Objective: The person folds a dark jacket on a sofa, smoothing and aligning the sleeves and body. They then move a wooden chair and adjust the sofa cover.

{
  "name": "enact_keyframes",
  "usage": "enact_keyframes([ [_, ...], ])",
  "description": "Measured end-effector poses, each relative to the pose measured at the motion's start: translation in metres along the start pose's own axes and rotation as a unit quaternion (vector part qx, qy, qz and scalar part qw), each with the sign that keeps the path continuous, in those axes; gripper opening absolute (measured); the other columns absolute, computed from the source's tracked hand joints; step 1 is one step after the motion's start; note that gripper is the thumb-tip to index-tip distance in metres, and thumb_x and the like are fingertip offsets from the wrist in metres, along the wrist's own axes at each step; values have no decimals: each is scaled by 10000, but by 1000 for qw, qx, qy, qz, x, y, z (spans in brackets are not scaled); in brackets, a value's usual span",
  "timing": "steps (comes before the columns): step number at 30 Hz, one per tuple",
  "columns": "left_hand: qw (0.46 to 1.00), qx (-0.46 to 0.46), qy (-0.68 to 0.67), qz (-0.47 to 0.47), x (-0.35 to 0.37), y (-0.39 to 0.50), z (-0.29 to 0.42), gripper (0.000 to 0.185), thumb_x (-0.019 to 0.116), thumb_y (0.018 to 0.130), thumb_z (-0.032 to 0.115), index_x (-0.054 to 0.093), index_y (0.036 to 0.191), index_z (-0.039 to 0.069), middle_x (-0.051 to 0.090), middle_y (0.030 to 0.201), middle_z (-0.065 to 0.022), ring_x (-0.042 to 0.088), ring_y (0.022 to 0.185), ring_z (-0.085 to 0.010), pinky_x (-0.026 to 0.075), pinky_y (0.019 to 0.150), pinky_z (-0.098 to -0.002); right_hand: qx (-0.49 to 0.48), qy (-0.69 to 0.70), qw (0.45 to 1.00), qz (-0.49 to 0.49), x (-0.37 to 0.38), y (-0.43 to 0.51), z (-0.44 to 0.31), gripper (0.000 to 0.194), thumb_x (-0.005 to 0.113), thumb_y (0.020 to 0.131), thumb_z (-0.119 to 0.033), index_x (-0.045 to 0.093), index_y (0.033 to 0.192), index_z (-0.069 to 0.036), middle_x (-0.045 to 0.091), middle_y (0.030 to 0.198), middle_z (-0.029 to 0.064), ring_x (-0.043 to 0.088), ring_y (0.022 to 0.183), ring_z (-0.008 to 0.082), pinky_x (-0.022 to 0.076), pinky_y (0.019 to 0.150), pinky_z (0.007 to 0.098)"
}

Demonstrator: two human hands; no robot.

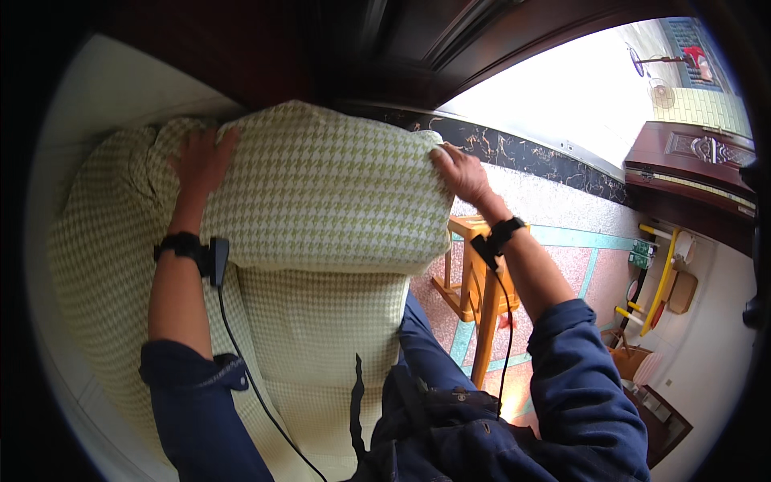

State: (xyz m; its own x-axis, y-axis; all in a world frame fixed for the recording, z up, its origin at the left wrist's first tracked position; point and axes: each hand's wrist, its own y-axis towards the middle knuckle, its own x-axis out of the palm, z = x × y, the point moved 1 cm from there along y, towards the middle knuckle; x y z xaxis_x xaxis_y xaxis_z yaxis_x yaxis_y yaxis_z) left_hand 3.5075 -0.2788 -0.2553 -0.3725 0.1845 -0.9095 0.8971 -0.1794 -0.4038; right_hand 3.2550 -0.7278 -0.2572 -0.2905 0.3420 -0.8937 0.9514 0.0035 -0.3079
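Observation:
A sofa with a green-and-white houndstooth fabric cover (337, 199) lies before me, its padded armrest across the middle of the view. My left hand (205, 159) rests on the cover where the armrest meets the backrest (114, 211); its fingers are spread over the cloth. At the armrest's front end, my right hand (465, 176) grips the corner of the cover, thumb on top and the other fingers partly hidden. Below the armrest, the seat cushion (319, 337) wears the same pattern. Creases gather in the cloth beside my left hand.
A wooden stool (467, 226) stands close to the right of the armrest. Behind the sofa is a dark wooden door (373, 54), with a black marbled threshold strip (524, 159). Another carved door (692, 153) and a yellow-and-white rack (659, 283) are at the right.

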Motion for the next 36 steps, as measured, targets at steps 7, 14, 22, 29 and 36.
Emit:
enact_keyframes([
  [7,947,57,-105,298,5,-44,-5,703,425,1045,657,404,1597,223,327,1673,-126,232,1558,-408,144,1237,-668,100,187,929,304,16,-59,-25,671,575,1014,-531,546,1449,-20,643,1344,253,638,1225,390,487,1049,443],
  [14,919,96,-197,329,60,-136,-12,684,460,1065,586,367,1606,177,276,1685,-149,248,1551,-395,243,1257,-614,132,315,914,219,89,-55,-48,865,621,987,-429,206,1647,-55,367,1587,279,413,1460,382,370,1173,414],
  [22,858,-171,-467,129,113,-366,-91,652,545,1072,428,366,1596,85,393,1626,-188,404,1485,-373,409,1191,-478,-14,31,944,328,46,-92,-74,646,559,1058,-379,387,1579,-38,448,1524,314,447,1401,472,371,1154,516],
  [29,848,-269,-389,-239,318,-734,-57,447,669,957,329,608,1286,32,721,1109,-244,678,1063,-449,545,899,-522,-25,-195,970,142,102,-109,-119,690,468,1060,-497,310,1636,-151,289,1668,220,259,1539,404,225,1223,579],
  [36,704,-428,-488,-289,413,-1074,23,521,706,913,382,691,1267,1,730,1205,-221,697,1118,-387,555,963,-477,44,-153,979,128,84,-295,-93,845,714,920,-419,361,1554,13,417,1542,283,415,1423,438,330,1180,531],
])
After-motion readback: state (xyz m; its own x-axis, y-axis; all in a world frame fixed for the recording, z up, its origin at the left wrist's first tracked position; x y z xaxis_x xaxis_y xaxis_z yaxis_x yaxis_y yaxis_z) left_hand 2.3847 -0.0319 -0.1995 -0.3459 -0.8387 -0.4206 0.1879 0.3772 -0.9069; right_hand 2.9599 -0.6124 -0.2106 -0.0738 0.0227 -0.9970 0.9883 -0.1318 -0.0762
